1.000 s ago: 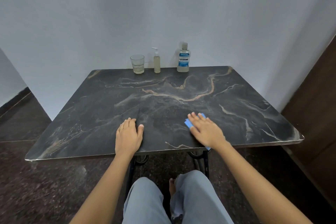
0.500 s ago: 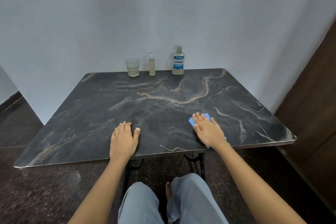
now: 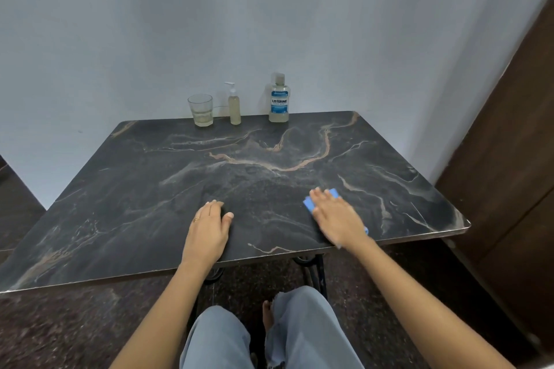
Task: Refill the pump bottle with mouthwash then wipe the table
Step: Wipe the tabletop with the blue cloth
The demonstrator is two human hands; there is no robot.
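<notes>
A small pump bottle [image 3: 234, 105] with pale liquid stands at the far edge of the dark marble table [image 3: 150, 183], against the wall. To its right is a Listerine mouthwash bottle [image 3: 278, 100], capped. My right hand [image 3: 335, 219] lies flat with straight fingers on a blue cloth [image 3: 308, 204] near the table's front edge, covering most of it. Flat on the tabletop to the left, my left hand [image 3: 208, 231] holds nothing.
A glass [image 3: 201, 110] with a little pale liquid stands left of the pump bottle. A white wall runs behind the table, a dark wooden door [image 3: 515, 144] is at the right. My knees [image 3: 263, 335] sit below the front edge.
My right hand has slid the blue cloth to the right along the front of the table. The left hand stays flat in the same place.
</notes>
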